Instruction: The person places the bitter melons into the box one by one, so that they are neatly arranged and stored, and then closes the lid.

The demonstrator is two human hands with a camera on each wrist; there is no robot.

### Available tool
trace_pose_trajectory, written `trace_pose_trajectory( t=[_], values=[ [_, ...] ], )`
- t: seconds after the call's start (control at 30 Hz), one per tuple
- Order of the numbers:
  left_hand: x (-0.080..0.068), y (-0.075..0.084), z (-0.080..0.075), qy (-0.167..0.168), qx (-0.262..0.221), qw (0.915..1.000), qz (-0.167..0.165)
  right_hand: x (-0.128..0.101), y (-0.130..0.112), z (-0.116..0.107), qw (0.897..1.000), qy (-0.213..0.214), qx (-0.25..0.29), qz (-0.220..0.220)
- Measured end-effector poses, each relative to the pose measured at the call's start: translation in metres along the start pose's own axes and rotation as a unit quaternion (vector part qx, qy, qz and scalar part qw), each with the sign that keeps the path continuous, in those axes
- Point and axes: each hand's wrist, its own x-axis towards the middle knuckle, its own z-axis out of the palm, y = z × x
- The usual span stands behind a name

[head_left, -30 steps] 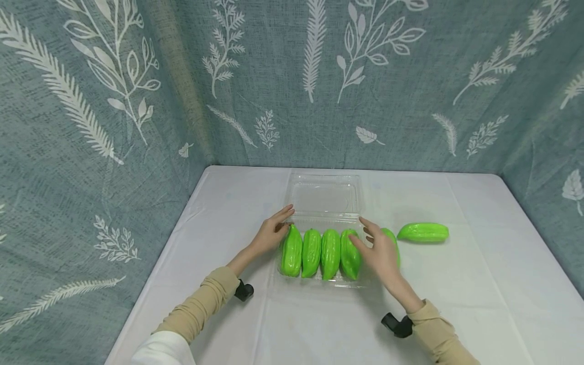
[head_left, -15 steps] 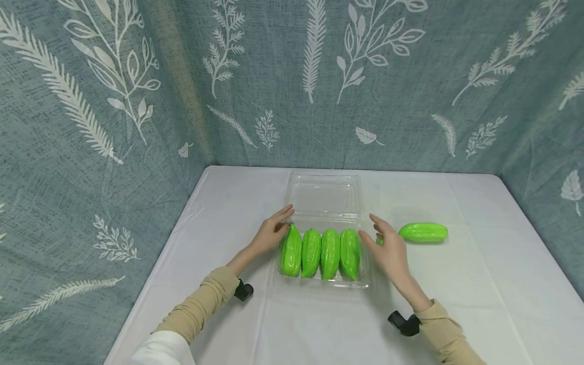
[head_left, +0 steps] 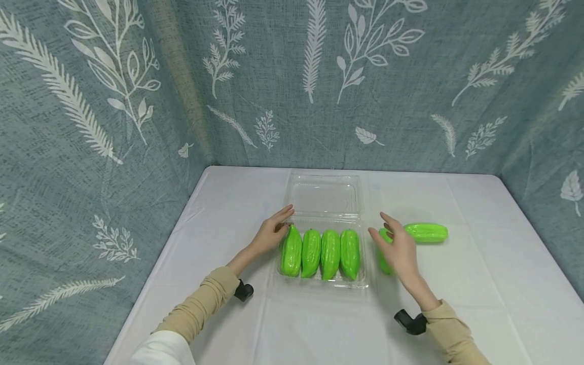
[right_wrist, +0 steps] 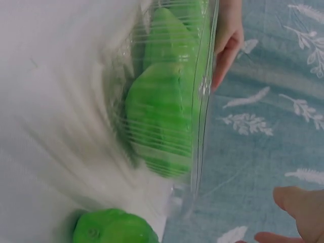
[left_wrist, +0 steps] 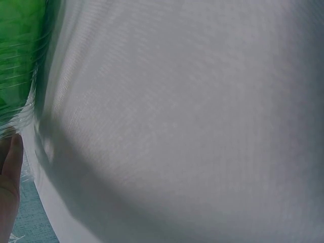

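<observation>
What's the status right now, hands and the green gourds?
Left hand open, touching clear tray at its left rim. Right hand open over loose gourd beside tray. Four gourds in tray, another gourd farther right. Nothing blocking.

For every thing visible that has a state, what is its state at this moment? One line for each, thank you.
Clear plastic box: open, lid folded back flat on the table.
Four green gourds: lying side by side inside the box.
Gourd by the box: on the table, partly hidden under the right hand.
Far gourd: lying on the table, outside the box.
Left hand: touching the box's left edge.
Right hand: open, fingers spread.
</observation>
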Motion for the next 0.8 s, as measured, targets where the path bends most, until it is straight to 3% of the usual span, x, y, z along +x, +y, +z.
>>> trace_pose_trajectory(
  t=[0.3, 0.53, 0.67, 0.8],
  values=[
    [-0.001, -0.001, 0.0, 0.0, -0.001, 1.0, 0.001, 0.002, 0.005, -0.007, 1.0, 0.013, -0.018, 0.014],
    [-0.008, 0.04, -0.011, -0.012, -0.007, 0.9999, -0.007, 0.003, 0.01, -0.017, 0.999, 0.006, -0.012, 0.046],
    [-0.007, 0.037, -0.01, -0.014, -0.005, 0.9999, -0.007, 0.004, 0.014, -0.021, 0.999, 0.008, -0.011, 0.053],
    [-0.004, 0.019, -0.004, -0.005, -0.008, 1.0, -0.004, 0.006, 0.017, -0.024, 0.999, 0.015, -0.021, 0.047]
  ],
)
